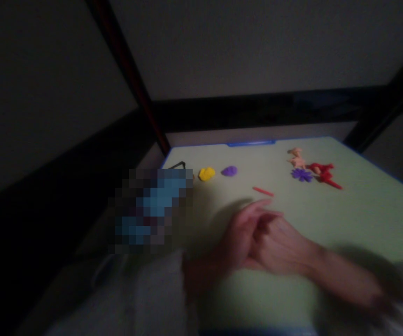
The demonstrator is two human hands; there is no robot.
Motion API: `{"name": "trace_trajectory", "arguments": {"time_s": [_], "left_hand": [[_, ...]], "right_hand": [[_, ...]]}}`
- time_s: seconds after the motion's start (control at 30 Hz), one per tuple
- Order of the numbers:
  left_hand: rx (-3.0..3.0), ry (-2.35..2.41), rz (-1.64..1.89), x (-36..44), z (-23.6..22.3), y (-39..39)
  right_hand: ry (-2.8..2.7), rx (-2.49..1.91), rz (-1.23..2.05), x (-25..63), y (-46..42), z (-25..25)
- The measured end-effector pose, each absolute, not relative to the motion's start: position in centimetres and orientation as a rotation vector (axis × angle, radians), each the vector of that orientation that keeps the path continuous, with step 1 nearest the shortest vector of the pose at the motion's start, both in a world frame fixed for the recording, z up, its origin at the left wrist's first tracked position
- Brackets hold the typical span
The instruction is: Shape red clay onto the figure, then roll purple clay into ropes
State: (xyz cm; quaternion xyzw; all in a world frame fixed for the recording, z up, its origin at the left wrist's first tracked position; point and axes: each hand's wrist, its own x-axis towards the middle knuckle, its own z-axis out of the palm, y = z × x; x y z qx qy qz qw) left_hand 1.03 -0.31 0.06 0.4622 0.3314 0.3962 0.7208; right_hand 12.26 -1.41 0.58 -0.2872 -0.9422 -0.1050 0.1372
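Observation:
My left hand (240, 232) and my right hand (281, 243) are pressed together over the pale green board, palm against palm, slightly blurred. The left fingers reach past the right hand, which is curled into the left palm. Whatever lies between the palms is hidden. Just beyond the fingertips lies a thin red clay-like stick (263, 192). Farther back sit a yellow clay-like lump (206, 174) and a smaller purple lump (229, 171).
At the back right of the board (362, 219) lie a peach figure-like piece (297, 159), a purple many-pointed piece (302, 175) and red pieces (324, 173). A pixelated blue object (163, 196) is at the left. Dark-framed walls stand behind.

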Motion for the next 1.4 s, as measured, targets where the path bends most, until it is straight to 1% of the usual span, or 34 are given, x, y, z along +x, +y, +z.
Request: {"name": "trace_trajectory", "arguments": {"time_s": [0.17, 0.3, 0.43, 0.63, 0.7, 0.87, 0.97, 1.17, 1.4], "left_hand": [[1.059, 0.708, 0.928, 0.3, -0.4, 0.4], [0.960, 0.605, 0.977, 0.0, 0.5, 0.9], [0.932, 0.740, 1.061, 0.4, 1.4, 0.3], [0.884, 0.884, 1.045, 0.6, 0.2, 0.4], [0.799, 0.835, 1.050, 0.4, 0.2, 0.7], [0.665, 0.748, 0.990, 0.2, 1.4, 0.8], [0.711, 0.700, 0.985, 0.2, 1.8, 0.5], [0.845, 0.592, 0.970, 0.0, 1.7, 0.3], [0.912, 0.544, 0.914, -0.1, 1.4, 0.0]], "right_hand": [[-2.646, -0.828, -0.256, 12.4, -0.9, 0.7], [-2.608, -0.926, -0.290, 12.7, -0.9, 0.6], [-2.584, -1.102, -0.247, 12.4, -1.2, 0.5], [-2.634, -1.191, -0.120, 11.9, -1.7, 0.7], [-2.612, -1.184, 0.052, 11.9, -1.9, 0.9], [-2.361, -0.948, 0.790, 11.8, -2.0, 1.3], [-2.178, -0.855, 1.118, 11.6, -1.9, 1.2], [-1.917, -0.771, 1.440, 11.5, -1.9, 1.1], [-1.915, -0.834, 1.683, 11.8, -2.4, 1.2]]}}
